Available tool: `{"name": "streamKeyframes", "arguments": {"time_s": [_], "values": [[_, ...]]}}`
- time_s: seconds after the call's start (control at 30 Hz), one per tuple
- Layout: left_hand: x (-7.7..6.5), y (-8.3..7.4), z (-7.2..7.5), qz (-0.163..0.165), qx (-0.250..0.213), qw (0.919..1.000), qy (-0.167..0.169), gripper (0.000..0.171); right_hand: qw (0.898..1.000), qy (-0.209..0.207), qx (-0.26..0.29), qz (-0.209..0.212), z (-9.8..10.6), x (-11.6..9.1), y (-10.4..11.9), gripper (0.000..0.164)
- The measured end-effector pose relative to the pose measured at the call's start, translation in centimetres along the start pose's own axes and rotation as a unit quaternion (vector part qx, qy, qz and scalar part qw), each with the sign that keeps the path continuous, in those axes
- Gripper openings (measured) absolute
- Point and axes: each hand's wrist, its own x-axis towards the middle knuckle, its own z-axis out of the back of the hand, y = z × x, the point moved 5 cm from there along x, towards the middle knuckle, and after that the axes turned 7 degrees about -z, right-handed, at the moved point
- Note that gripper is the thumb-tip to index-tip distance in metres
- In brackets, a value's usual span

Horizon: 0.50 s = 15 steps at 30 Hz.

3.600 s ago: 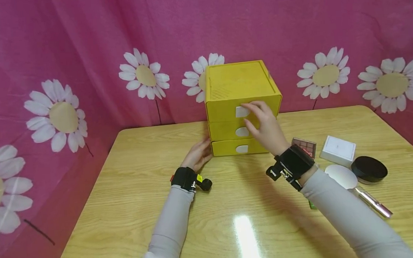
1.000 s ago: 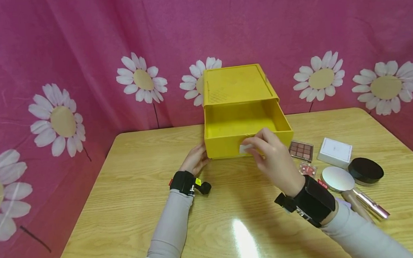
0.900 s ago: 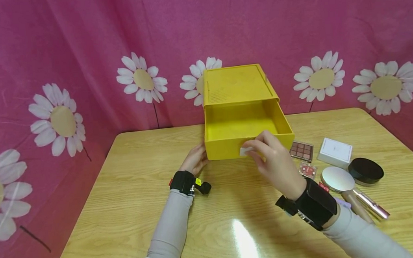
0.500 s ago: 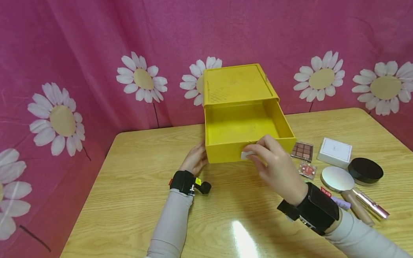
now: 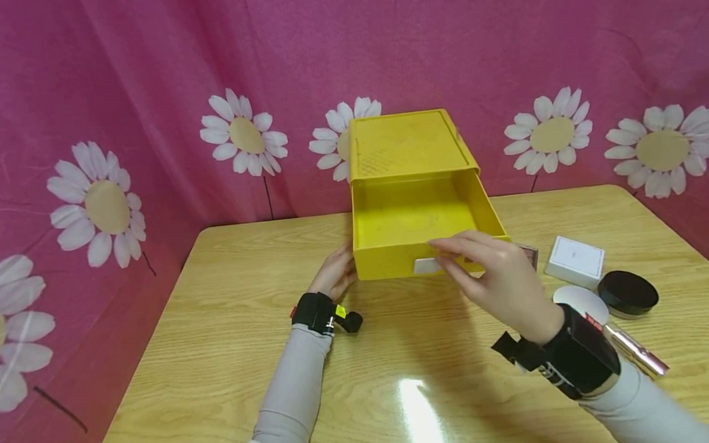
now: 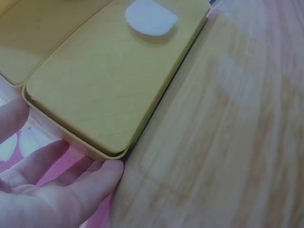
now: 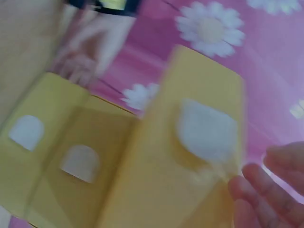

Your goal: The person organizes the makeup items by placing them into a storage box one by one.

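Observation:
A yellow three-drawer box (image 5: pixel 413 143) stands at the back of the table, its top drawer (image 5: pixel 387 263) pulled out with nothing inside. My left hand (image 5: pixel 333 273) rests against the box's left side; in the left wrist view its extended fingers (image 6: pixel 97 183) touch the edge by the bottom drawer (image 6: pixel 104 80). Just right of the top drawer's white tab (image 5: pixel 425 266) is my right hand (image 5: pixel 504 280), fingertips at the drawer's front rim. The right wrist view shows that tab (image 7: pixel 206 130) uncovered and the right fingers (image 7: pixel 256 185) apart from it.
On the right lie a white box (image 5: pixel 576 261), a round black case (image 5: pixel 628 293), a round pale compact (image 5: pixel 581 302) and a shiny pink tube (image 5: pixel 636 350). An eyeshadow palette (image 5: pixel 531 255) is mostly hidden behind my right hand. A pink flowered cloth (image 5: pixel 471 38) hangs behind the table.
The top drawer, shut at first, has been pulled out toward me. My right hand has let go of its tab and shifted right. The left hand stays at the box's side.

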Motion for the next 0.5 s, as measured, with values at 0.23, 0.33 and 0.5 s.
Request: {"name": "streamKeyframes", "arguments": {"time_s": [0.23,0.33,0.5], "values": [[0.1,0.2,0.2,-0.003,-0.002,1.0000,-0.001,0.045,0.997,-0.015,0.007,-0.073,4.8,0.9,-2.7,0.030],[0.1,0.1,0.2,-0.004,0.003,1.0000,-0.002,0.045,0.988,0.048,-0.028,-0.145,6.3,0.5,-5.3,0.038],[0.2,0.1,0.2,-0.001,0.005,1.0000,-0.003,0.045,0.949,0.199,-0.056,-0.238,7.7,-1.6,-10.3,0.059]]}}
